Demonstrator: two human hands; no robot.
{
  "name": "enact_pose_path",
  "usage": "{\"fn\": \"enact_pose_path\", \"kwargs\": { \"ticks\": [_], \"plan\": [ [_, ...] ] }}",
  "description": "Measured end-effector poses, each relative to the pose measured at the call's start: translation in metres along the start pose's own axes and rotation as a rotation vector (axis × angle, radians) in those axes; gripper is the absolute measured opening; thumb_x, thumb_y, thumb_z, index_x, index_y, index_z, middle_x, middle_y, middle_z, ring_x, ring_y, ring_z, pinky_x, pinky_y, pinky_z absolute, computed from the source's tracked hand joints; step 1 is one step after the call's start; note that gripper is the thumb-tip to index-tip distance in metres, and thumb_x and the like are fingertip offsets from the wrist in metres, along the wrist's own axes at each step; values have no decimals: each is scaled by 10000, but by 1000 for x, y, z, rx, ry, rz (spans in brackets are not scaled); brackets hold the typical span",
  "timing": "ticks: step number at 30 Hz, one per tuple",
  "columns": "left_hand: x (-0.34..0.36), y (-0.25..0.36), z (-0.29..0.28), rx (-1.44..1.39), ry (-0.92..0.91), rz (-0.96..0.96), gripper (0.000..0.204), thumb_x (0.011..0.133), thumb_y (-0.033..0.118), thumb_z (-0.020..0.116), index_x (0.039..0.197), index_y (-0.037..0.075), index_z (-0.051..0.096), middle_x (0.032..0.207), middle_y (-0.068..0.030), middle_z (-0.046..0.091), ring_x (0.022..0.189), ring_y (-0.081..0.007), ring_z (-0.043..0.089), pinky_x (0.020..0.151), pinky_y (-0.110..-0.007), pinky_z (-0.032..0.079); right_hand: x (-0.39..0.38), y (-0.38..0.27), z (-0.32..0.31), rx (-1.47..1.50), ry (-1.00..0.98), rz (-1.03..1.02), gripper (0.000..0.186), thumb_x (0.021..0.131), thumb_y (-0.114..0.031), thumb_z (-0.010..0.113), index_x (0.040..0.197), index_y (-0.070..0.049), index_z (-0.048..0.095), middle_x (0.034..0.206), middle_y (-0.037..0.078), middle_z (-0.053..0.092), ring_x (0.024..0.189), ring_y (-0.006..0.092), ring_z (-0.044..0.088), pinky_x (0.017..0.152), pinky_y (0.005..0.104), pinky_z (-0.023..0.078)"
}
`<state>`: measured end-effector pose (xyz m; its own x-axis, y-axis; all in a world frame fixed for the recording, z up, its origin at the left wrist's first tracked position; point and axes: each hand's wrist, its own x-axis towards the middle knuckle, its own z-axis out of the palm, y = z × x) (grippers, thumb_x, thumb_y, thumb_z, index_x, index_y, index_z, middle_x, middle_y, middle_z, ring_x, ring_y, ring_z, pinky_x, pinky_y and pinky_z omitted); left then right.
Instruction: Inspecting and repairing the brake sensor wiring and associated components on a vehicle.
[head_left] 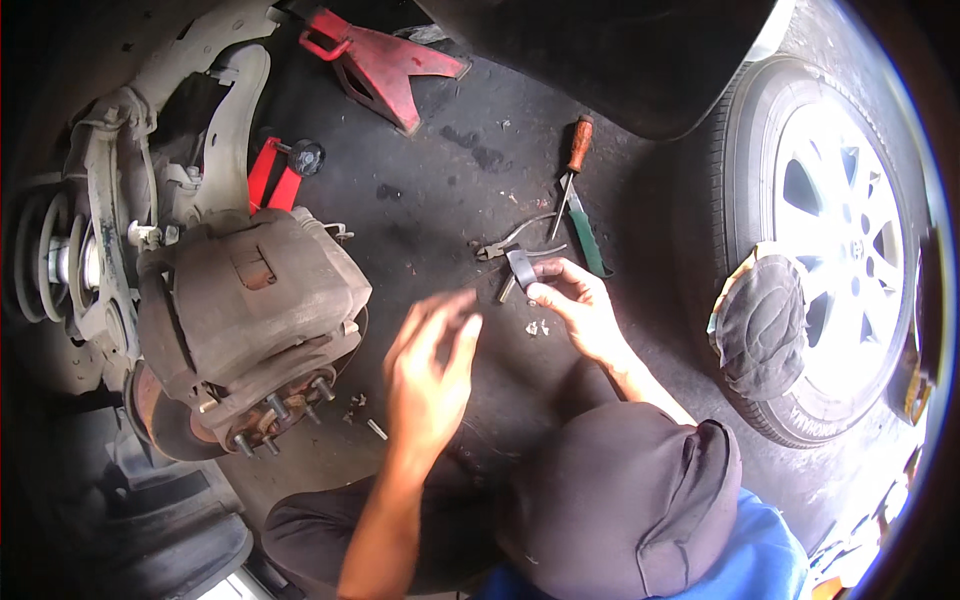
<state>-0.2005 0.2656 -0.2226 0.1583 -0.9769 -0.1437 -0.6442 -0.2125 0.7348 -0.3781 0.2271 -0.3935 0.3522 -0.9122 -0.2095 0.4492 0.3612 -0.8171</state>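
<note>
My right hand (572, 302) pinches a small dark grey flat plate (521, 269) between thumb and fingers, above the floor. To its left is my left hand (428, 372), raised with thumb and fingers apart and nothing visible in it; its fingertips are blurred. Pliers (492, 251) lie just beyond the plate. Beside them are a screwdriver (580, 146) with an orange handle and a green-handled tool (588, 238). A short metal pin (507, 289) shows under the plate. Left of my hands sits a dusty brake caliper (265, 300) over a rusty disc (165, 415) with wheel studs.
A red jack stand (385, 70) stands at the far side. On the right lies a tyred alloy wheel (835, 230) with a dark cloth pad (765, 325) against it. A coil spring (60, 260) is at far left. Rounded dark cloth (620, 500) hides part of my right forearm.
</note>
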Motion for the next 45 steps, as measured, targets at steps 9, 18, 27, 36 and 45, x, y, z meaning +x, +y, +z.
{"fn": "enact_pose_path", "kwargs": {
  "ticks": [9,18,27,36,45],
  "plan": [
    [41,-58,72,-463,-103,-119,272,983,56,787,1235,-40,750,1244,-101,720,1048,-183,747,933,-313,598,-19,3,-20,-312,25,-12,323,996,-197,815,1258,-28,730,1199,43,750,1046,121,678,905,311,538],
    [39,-58,121,-123,56,432,61,969,-22,670,1022,0,691,1058,-144,700,985,-343,718,869,-425,588,-26,17,-20,-200,232,83,218,1014,-139,781,1178,1,747,1020,32,762,897,83,640,820,269,525],
    [50,-92,121,-498,-111,27,72,1014,14,722,1074,-19,702,1014,-36,732,900,-88,682,814,-265,564,-30,2,-21,-420,348,-88,453,984,-159,823,1377,-14,651,1220,70,708,897,117,655,801,267,554],
    [61,-78,103,-609,-222,73,93,1037,33,698,1096,-39,699,1022,-107,755,937,-162,761,820,-322,614,-5,-40,-5,-465,230,16,170,1036,-155,763,1098,-1,726,945,55,751,828,102,688,769,282,553],
    [53,-69,106,-718,-148,90,317,1017,-59,698,1329,-35,647,1184,-99,737,1070,-146,718,950,-296,585,0,-47,-7,-332,164,89,179,1048,-145,732,1056,32,709,936,40,735,903,89,657,851,288,538]
  ]
}}
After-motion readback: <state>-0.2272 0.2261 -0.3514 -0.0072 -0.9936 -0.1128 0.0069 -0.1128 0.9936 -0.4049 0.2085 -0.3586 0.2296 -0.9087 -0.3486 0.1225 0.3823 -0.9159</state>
